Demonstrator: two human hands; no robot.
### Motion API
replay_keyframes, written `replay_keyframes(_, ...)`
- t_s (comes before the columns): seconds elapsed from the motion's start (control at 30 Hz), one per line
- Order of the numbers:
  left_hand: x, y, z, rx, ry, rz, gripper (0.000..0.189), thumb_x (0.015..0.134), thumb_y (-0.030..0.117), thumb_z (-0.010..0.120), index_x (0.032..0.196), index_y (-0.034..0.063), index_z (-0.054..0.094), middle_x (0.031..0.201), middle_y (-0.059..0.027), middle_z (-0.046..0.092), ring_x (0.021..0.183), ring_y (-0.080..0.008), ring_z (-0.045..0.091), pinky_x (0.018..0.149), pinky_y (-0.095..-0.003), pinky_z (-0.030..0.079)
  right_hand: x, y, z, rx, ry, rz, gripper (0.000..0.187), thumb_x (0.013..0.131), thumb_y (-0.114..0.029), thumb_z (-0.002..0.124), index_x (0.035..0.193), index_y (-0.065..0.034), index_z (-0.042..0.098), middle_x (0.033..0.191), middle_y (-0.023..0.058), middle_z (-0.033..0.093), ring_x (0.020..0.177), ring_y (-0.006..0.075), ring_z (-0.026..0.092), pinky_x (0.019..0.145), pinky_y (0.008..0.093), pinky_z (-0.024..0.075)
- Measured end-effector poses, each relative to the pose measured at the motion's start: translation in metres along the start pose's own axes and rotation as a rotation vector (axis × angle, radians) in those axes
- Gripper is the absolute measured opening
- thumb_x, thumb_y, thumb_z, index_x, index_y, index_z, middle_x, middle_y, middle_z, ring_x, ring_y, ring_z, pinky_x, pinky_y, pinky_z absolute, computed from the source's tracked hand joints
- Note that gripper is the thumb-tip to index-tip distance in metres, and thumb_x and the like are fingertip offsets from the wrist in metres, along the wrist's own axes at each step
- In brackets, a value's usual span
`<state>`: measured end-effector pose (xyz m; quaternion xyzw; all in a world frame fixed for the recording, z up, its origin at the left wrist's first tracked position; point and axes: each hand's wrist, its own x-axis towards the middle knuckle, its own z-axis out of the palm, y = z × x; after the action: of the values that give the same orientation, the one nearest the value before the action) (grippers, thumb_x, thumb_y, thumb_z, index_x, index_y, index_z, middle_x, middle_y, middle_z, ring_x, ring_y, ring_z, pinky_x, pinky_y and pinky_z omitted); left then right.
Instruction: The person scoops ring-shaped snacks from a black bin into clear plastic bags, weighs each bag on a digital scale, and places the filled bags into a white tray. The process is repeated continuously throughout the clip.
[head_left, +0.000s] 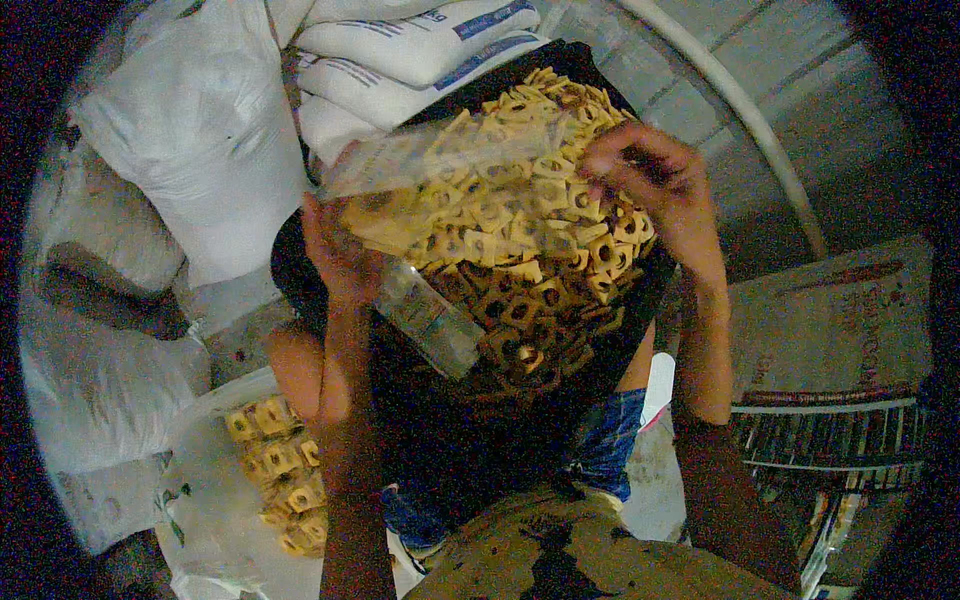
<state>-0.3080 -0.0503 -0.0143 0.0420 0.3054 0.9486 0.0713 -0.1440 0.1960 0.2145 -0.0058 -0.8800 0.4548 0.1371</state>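
Small yellow square pieces with round holes (517, 217) fill a black container (405, 367) before me. Over its left part, my left hand (341, 247) holds a clear plastic bag (442, 154), blurred by motion. A clear flat strip of plastic (431, 322) extends from beside that hand across the pieces; whether it belongs to the bag, I cannot tell. My right hand (645, 165) is over the right side of the heap with bent fingers, also blurred; whether it holds a piece or the bag's edge is unclear.
White filled sacks (405, 45) are stacked behind the container. A large white plastic bag (202, 150) stands at the left. Lower left, a clear bag (210, 480) holds rows of yellow pieces (277, 457). At the right are a cardboard box (832, 322) and a curved pale pipe or rim (735, 105).
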Motion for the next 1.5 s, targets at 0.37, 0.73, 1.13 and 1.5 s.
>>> replay_keyframes(0.37, -0.002, 0.026, 0.013, -0.576, -0.278, -0.151, 0.079, 0.103, 0.060, 0.043, 0.154, 0.0004, 0.041, 0.153, -0.0152, 0.050, 0.137, -0.0323, 0.052, 0.115, -0.0445, 0.041, -0.036, 0.197, 0.049, -0.989, -0.155, 0.260, 0.040, 0.086, -0.010, 0.064, 0.126, -0.0054, 0.064, 0.132, 0.0223, 0.060, 0.124, 0.0428, 0.057, 0.104, 0.0469, 0.0484)
replay_keyframes(0.73, -0.002, 0.028, 0.008, -0.158, -0.151, -0.043, 0.075, 0.103, 0.061, 0.044, 0.153, 0.0041, 0.044, 0.144, -0.0154, 0.057, 0.131, -0.0340, 0.056, 0.110, -0.0476, 0.046, -0.022, 0.224, 0.062, -0.893, -0.129, -0.175, 0.050, 0.089, -0.011, 0.066, 0.138, -0.0026, 0.056, 0.138, 0.0251, 0.056, 0.121, 0.0446, 0.059, 0.102, 0.0508, 0.0512)
replay_keyframes(1.13, 0.006, 0.031, 0.022, -0.091, -0.100, -0.030, 0.070, 0.104, 0.060, 0.044, 0.146, 0.0038, 0.051, 0.142, -0.0148, 0.059, 0.129, -0.0319, 0.058, 0.109, -0.0460, 0.046, 0.000, 0.243, 0.084, -0.995, -0.189, -0.126, 0.068, 0.092, -0.022, 0.069, 0.153, -0.0078, 0.041, 0.143, 0.0348, 0.049, 0.129, 0.0528, 0.050, 0.107, 0.0565, 0.0458)
replay_keyframes(1.5, 0.013, 0.030, 0.013, -0.111, -0.125, -0.068, 0.073, 0.104, 0.060, 0.044, 0.149, 0.0024, 0.047, 0.140, -0.0162, 0.060, 0.128, -0.0319, 0.058, 0.108, -0.0448, 0.047, 0.026, 0.264, 0.086, -1.081, 0.264, 0.179, 0.072, 0.093, -0.022, 0.066, 0.158, -0.0169, 0.035, 0.135, 0.0340, 0.046, 0.116, 0.0522, 0.052, 0.095, 0.0560, 0.0486)
